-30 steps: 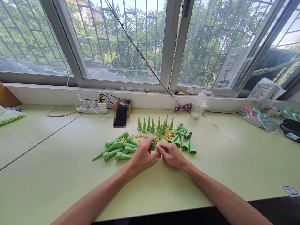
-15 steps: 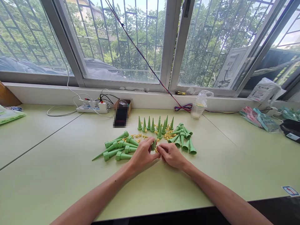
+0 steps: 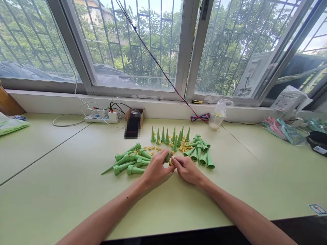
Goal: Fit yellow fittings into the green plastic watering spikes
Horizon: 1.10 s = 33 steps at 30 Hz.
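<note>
My left hand [image 3: 158, 166] is closed round a green plastic cone [image 3: 168, 157], a watering spike by its look, tip upward. My right hand [image 3: 188, 168] pinches a small yellow plastic piece [image 3: 171, 162] against the cone's lower part; the fingers hide whether it sits in a hole. Just beyond, several green cones [image 3: 174, 144] stand upright, with loose yellow pieces [image 3: 184, 148] scattered around their bases. Left of my left hand lie several green spikes with ribbed caps [image 3: 125, 167]. Behind my right hand is a heap of green cones [image 3: 202, 156], lying and leaning, some with open ends showing.
At the back, a white power strip [image 3: 100, 118] with cables stands beside a small cardboard box [image 3: 142, 114]. A plastic cup [image 3: 216, 120] in a bag and a coiled red-blue wire [image 3: 200, 117] are near the sill. Bagged pink and teal items [image 3: 283, 129] lie at right.
</note>
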Available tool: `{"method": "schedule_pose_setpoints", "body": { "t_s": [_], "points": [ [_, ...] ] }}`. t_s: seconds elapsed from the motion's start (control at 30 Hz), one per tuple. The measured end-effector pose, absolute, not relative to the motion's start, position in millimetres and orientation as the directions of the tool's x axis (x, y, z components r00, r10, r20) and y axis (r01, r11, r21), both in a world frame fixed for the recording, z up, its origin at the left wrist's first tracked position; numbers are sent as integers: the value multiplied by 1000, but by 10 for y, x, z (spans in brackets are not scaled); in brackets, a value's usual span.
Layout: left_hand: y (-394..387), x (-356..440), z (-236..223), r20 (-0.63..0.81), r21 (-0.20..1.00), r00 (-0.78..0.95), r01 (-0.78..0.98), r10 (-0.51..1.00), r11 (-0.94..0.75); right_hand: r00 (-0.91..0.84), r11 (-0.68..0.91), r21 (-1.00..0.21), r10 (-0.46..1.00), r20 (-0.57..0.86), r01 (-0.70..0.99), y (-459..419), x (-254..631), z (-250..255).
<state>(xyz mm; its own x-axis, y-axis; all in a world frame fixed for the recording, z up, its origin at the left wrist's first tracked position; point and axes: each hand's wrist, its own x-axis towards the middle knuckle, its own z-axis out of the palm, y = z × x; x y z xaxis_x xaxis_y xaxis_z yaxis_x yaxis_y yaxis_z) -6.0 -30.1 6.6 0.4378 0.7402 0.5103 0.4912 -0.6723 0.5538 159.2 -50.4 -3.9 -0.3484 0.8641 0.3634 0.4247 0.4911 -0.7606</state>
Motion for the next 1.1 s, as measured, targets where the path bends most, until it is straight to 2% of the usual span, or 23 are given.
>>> {"method": "schedule_pose_setpoints", "body": {
  "t_s": [0.1, 0.2, 0.43, 1.1],
  "points": [
    [-289, -67, 69, 523, 533, 434, 505, 734, -679, -294, 483, -765, 873, 388, 426, -495, 1591, -35],
    [-264, -80, 58, 527, 519, 427, 523, 735, -676, -219, 408, -818, 912, 347, 406, -480, 1596, -31],
    [-246, -68, 19, 493, 549, 426, 525, 759, -651, -210, 268, -941, 951, 225, 206, -441, 1615, -89],
    [-272, -51, 46, 506, 550, 380, 550, 775, -629, -275, 209, -965, 948, 161, 156, -485, 1601, -36]
  ]
}}
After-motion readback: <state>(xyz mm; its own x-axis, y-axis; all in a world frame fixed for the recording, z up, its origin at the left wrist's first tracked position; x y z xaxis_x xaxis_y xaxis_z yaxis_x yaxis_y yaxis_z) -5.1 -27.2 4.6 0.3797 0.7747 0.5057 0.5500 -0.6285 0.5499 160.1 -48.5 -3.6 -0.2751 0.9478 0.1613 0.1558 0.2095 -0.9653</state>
